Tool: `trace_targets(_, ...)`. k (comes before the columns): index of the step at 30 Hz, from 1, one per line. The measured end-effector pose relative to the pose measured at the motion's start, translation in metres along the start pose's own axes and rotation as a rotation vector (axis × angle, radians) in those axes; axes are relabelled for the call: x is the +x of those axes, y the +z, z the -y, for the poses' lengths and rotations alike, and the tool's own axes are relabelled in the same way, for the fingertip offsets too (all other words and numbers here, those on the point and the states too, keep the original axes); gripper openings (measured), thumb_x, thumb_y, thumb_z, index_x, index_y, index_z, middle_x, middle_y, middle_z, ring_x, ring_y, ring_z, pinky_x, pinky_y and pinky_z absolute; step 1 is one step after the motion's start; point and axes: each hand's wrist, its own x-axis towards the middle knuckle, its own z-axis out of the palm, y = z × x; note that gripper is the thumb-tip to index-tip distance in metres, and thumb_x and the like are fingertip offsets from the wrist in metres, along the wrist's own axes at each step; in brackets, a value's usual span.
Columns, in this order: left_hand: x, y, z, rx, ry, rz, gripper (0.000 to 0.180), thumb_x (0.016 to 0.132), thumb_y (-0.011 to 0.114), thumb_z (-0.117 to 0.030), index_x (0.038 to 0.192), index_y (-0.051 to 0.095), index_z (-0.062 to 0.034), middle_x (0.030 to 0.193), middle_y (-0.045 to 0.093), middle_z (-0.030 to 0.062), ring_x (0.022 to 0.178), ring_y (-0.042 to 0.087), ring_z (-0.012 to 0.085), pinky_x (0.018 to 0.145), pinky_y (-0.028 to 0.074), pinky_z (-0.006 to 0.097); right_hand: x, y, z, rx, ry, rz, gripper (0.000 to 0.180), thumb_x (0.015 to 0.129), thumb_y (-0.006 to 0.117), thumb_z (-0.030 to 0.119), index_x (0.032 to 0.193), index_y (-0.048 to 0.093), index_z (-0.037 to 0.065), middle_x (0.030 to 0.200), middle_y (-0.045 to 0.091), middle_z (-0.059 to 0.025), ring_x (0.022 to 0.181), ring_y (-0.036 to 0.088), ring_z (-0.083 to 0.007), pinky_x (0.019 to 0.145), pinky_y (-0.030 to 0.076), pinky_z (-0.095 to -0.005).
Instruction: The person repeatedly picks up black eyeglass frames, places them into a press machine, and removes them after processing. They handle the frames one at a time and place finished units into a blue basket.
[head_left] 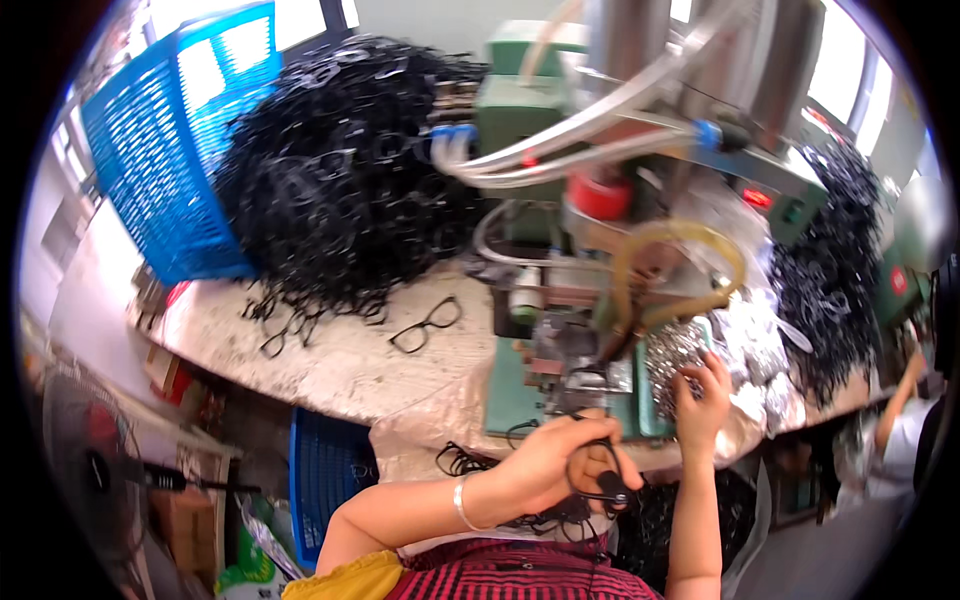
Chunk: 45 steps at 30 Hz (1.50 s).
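My left hand [560,462], with a pale band on its wrist, is closed around a black eyeglass frame [614,488] just in front of the machine's work area. Small shiny metal parts [672,352] fill a green tray [648,418] to the right of the machine [585,345]. Over that tray's right side, my right hand [704,398] has its fingers bent down onto the parts in a pinch. Whatever lies between those fingertips is too small to make out. Part of the held frame is hidden by my left fingers.
A big heap of black eyeglass frames [350,170] spills beside a tilted blue basket [165,160]. One loose frame [426,325] lies on the worn tabletop [340,365]. Hoses [590,130] cross the machine. Clear plastic bags [755,345] lie right; a co-worker's arm [900,395] shows beyond.
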Motion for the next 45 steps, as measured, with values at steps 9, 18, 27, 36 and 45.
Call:
trace_targets(9, -0.018, -0.048, 0.005, 0.741, 1.050, -0.704, 0.018, 0.099, 0.054, -0.019, 0.101, 0.054, -0.0015, 0.091, 0.066, 0.0146, 0.075, 0.060, 0.0200, 0.065, 0.049, 0.032, -0.018, -0.026, -0.011, 0.252, 0.255, -0.084, 0.012, 0.089, 0.065, 0.000, 0.100, 0.070, 0.000, 0.098, 0.069, -0.0096, 0.093, 0.064, -0.0199, 0.084, 0.049, -0.0306)
trace_targets(18, 0.022, 0.021, -0.025, 1.728, 1.449, -0.393, 0.023, 0.086, 0.070, -0.016, 0.103, 0.067, -0.0011, 0.099, 0.068, 0.0139, 0.084, 0.059, 0.0305, 0.077, 0.046, 0.040, -0.045, -0.003, 0.036, 0.220, 0.092, -0.199, 0.014, 0.081, 0.068, -0.006, 0.092, 0.069, 0.003, 0.086, 0.068, -0.0089, 0.083, 0.063, -0.0248, 0.077, 0.049, -0.0348)
trace_targets(27, 0.030, 0.027, -0.024, 1.659, 1.242, -0.374, 0.022, 0.079, 0.073, -0.007, 0.101, 0.070, -0.0052, 0.086, 0.062, 0.0079, 0.074, 0.057, 0.0257, 0.069, 0.046, 0.038, -0.025, -0.016, 0.021, 0.210, 0.124, -0.145, 0.013, 0.077, 0.072, -0.004, 0.089, 0.072, 0.003, 0.086, 0.068, -0.0095, 0.083, 0.063, -0.0253, 0.077, 0.048, -0.0345)
trace_targets(36, -0.028, -0.017, -0.024, 0.918, 1.689, -0.332, 0.011, 0.104, 0.044, -0.017, 0.104, 0.049, -0.0065, 0.093, 0.054, 0.0079, 0.077, 0.047, 0.0140, 0.067, 0.048, 0.027, -0.009, -0.026, 0.080, 0.460, -0.052, 0.012, 0.015, 0.074, 0.069, -0.005, 0.087, 0.072, 0.003, 0.086, 0.070, -0.0104, 0.086, 0.064, -0.0267, 0.079, 0.049, -0.0356)
trace_targets(45, -0.029, 0.005, -0.062, 1.017, 1.498, -0.262, 0.013, 0.102, 0.049, -0.013, 0.107, 0.052, -0.0011, 0.101, 0.057, 0.0142, 0.091, 0.056, 0.0179, 0.072, 0.057, 0.033, 0.010, 0.016, 0.127, 1.042, 0.252, 0.236, 0.048, 0.080, 0.073, 0.000, 0.122, 0.051, -0.003, 0.093, 0.064, -0.0028, 0.090, 0.060, -0.0095, 0.085, 0.047, -0.0243)
